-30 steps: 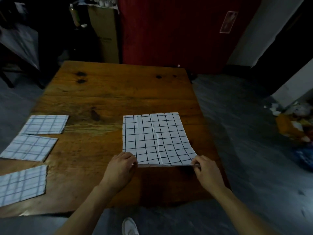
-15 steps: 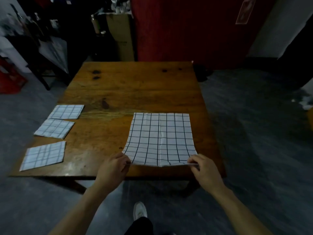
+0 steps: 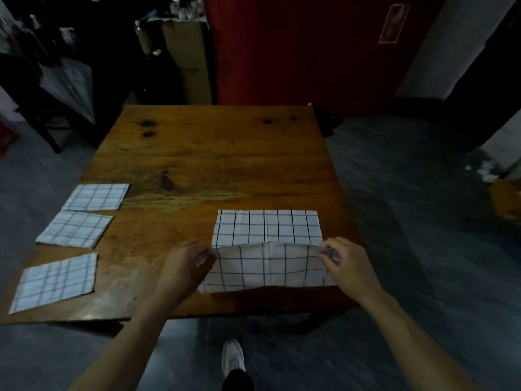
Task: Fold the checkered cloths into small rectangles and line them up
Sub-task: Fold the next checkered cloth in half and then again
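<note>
1. Working cloth (image 3: 267, 227): it lies on the near right part of the desk (image 3: 214, 165). A second ago it lay flat, with both hands at its near corners. Now its near edge is raised and carried partway toward the far edge, so that the lifted flap covers the near half and sags a little in the middle.
2. Left hand (image 3: 184, 263): the grip pinches the near left corner of the flap between thumb and curled fingers, held just above the desk.
3. Right hand (image 3: 348, 263): the grip pinches the near right corner in the same way, level with the left.
4. Meaning of the change: the fold in half has begun but is not finished. The raised edge has not yet met the far edge, which still lies flat and exposed.
5. Folded cloths: three small rectangles (image 3: 97, 196), (image 3: 74, 229) and (image 3: 56, 280) lie in a column along the desk's left side, well apart from the working cloth.
6. Judgement: this appears to be the fourth piece, and further folds seem needed before it matches the others.
</note>
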A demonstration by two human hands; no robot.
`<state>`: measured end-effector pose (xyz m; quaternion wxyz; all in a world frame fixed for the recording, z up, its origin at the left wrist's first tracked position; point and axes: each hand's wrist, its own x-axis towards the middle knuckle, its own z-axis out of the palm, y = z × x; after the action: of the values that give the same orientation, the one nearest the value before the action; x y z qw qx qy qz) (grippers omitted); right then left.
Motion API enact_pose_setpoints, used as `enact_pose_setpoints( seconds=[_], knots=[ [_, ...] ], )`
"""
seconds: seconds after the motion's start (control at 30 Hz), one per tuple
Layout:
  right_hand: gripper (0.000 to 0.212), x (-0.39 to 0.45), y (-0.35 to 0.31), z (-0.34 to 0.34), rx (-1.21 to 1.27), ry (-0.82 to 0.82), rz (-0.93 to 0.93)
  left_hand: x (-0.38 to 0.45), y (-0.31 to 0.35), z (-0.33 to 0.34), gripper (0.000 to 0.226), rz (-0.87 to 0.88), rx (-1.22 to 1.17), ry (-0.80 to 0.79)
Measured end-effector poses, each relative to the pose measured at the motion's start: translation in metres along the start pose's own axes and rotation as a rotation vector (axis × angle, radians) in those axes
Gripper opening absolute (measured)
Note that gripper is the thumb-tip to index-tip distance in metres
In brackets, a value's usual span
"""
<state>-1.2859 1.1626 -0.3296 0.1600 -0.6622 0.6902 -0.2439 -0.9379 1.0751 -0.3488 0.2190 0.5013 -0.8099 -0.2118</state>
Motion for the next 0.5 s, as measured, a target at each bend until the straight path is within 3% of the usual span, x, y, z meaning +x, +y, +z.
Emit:
enact_pose_setpoints(
  seconds=[0.23, 0.5],
  knots=[
    [0.011, 0.070, -0.015, 0.004, -0.096, 0.066, 0.104, 0.082, -0.024, -0.011, 0.004, -0.044, -0.037, 0.115],
    [0.016, 0.103, -0.008, 0.020, -0.121, 0.044, 0.215, 0.130, -0.042, 0.001, 0.002, -0.071, -0.081, -0.032]
  ],
)
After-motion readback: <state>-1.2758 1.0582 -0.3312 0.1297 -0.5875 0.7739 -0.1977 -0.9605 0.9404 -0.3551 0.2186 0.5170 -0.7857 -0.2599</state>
